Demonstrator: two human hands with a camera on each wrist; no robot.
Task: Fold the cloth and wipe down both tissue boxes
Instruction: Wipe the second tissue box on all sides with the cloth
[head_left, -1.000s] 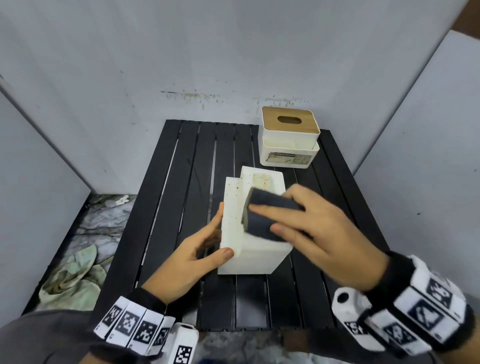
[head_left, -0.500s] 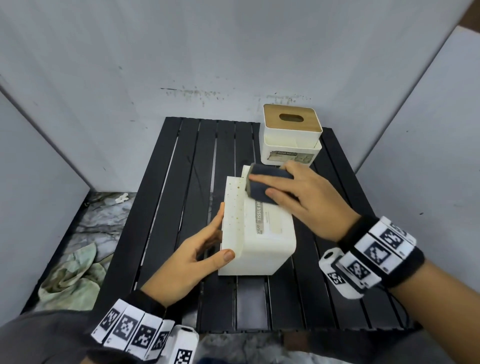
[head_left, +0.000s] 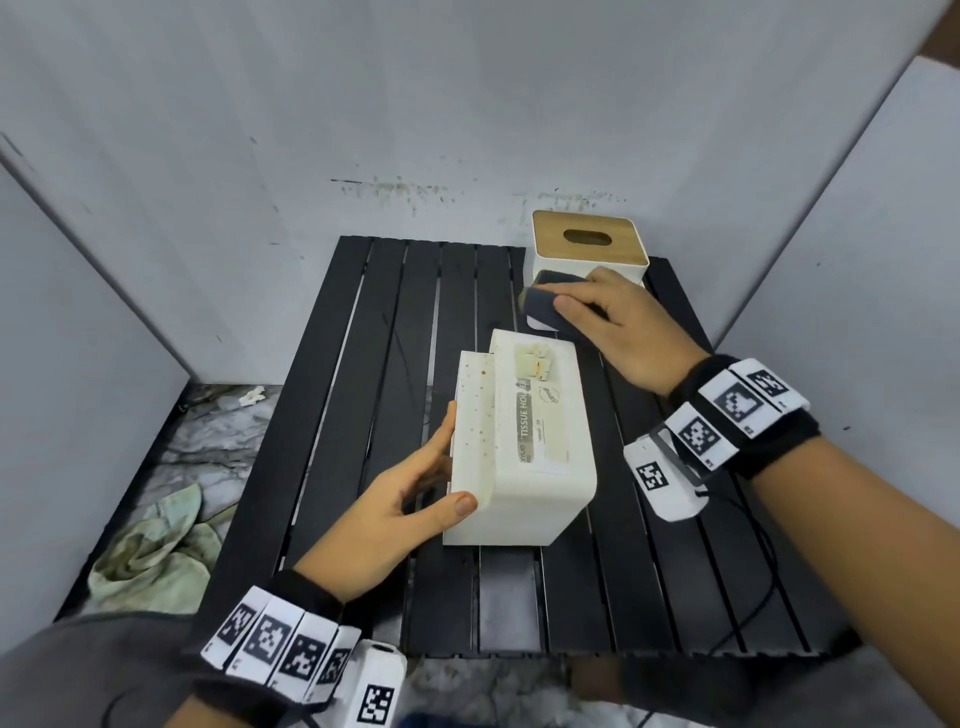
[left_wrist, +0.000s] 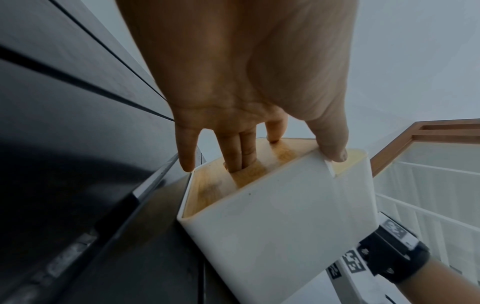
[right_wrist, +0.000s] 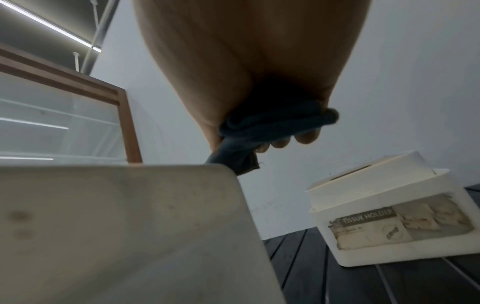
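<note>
Since the earlier frame, right hand (head_left: 618, 325) has slid the folded cloth (head_left: 545, 301) off the near box (head_left: 524, 447) toward the far box (head_left: 589, 244). On the left, left hand (head_left: 400, 506) steadies the near box lying on its side on the table (head_left: 363, 364), fingers nearly straight against its wooden lid, thumb pressing the near corner. Right hand curls around the soft cloth. Both boxes look light, stiff, and probably slippery, so hold them by edges. Only the left wrist view shows two fingers (left_wrist: 241, 152) entering the lid slot; the right wrist view shows the far label.
</note>
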